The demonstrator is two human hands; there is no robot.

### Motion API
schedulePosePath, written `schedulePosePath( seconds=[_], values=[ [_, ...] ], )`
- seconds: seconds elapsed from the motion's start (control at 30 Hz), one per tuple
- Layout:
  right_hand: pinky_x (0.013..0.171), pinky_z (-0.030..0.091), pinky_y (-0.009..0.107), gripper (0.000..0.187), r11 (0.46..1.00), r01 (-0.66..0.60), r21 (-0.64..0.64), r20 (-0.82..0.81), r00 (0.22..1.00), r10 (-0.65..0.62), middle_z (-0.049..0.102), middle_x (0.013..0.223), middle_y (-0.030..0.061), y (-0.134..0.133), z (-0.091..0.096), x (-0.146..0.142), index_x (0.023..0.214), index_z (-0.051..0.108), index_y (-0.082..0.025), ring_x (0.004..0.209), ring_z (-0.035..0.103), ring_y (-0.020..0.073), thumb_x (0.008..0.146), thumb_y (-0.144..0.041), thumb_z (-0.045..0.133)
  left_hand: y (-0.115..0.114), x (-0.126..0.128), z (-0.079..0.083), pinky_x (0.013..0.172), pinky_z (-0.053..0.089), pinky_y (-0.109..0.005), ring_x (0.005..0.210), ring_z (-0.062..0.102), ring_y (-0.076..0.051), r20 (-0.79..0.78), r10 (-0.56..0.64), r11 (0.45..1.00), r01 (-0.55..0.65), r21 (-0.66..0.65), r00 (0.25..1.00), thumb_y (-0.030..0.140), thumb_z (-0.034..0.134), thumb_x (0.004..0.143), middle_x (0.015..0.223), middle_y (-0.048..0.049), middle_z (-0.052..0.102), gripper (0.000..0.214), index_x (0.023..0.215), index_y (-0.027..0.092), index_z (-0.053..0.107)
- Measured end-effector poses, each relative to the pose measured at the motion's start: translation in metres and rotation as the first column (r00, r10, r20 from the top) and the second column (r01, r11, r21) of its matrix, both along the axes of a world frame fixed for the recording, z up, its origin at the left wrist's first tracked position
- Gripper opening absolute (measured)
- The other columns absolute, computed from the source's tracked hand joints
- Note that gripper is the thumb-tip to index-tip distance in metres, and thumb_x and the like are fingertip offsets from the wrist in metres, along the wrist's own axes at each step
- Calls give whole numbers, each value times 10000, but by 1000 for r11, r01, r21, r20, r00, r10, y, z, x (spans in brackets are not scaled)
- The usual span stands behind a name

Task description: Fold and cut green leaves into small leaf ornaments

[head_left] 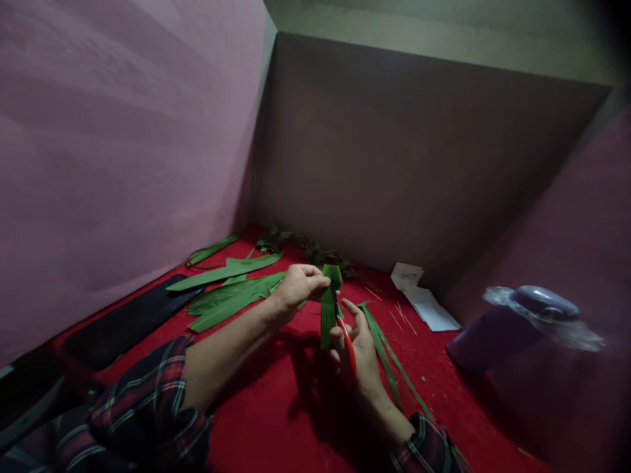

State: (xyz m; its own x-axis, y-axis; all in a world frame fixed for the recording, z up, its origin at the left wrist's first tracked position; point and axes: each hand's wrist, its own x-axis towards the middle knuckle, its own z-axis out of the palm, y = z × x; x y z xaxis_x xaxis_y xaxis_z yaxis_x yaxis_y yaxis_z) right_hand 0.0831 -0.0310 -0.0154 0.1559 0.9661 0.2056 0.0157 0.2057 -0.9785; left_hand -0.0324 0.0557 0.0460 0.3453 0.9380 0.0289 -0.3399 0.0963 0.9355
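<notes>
Between my hands stands an upright strip of green leaf (327,318), raised over the red cloth. The fingers of my left hand (302,286) pinch its upper left edge. My right hand (359,348) is closed round the red handle of a pair of scissors (349,349), with the forefinger stretched out. The dark blades point upward and lie along the leaf's right edge. Whether they are apart cannot be made out. Narrow leaf strips (384,348) lie on the cloth just right of my right hand.
Long green leaves (236,302) lie to the left, beside a dark flat object (133,322). Small leafy sprigs (323,253) sit by the back wall. Thin sticks (404,316), white paper (431,309) and a purple container (497,338) with clear plastic are on the right. Walls enclose the red cloth (276,420).
</notes>
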Motion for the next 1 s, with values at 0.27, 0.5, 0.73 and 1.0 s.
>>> schedulePosePath(
  seconds=[0.27,0.5,0.73,1.0],
  values=[
    [362,289,164,752,999,-13,-35,-81,997,11,412,476,-108,-1,4,-3,1251,308,-173,365,346,65,672,-476,681,0,-1,-1,506,508,-270,517,640,-192,-1,-15,1000,15,8,1000,101,633,615,440,0,547,186,544,122,463],
    [368,314,173,791,999,26,22,25,999,-26,457,523,-73,1,-3,0,1264,321,-159,410,394,85,665,-566,639,0,-1,-1,504,514,-281,530,643,-199,-9,-28,999,28,24,1000,121,652,608,474,-25,581,188,548,120,473],
    [358,339,192,843,997,63,50,102,992,-68,420,503,-77,1,-2,4,1267,372,-157,382,371,81,625,-650,608,1,1,-6,542,525,-303,496,621,-164,-4,-39,998,39,47,999,115,633,608,490,-26,592,161,539,116,488],
    [346,300,187,768,997,78,21,62,995,-79,432,505,-70,-1,1,2,1248,395,-159,379,367,83,655,-583,635,3,1,-10,549,522,-310,487,613,-156,-20,-46,998,47,48,999,111,616,624,510,-34,608,139,552,117,498]
  ],
)
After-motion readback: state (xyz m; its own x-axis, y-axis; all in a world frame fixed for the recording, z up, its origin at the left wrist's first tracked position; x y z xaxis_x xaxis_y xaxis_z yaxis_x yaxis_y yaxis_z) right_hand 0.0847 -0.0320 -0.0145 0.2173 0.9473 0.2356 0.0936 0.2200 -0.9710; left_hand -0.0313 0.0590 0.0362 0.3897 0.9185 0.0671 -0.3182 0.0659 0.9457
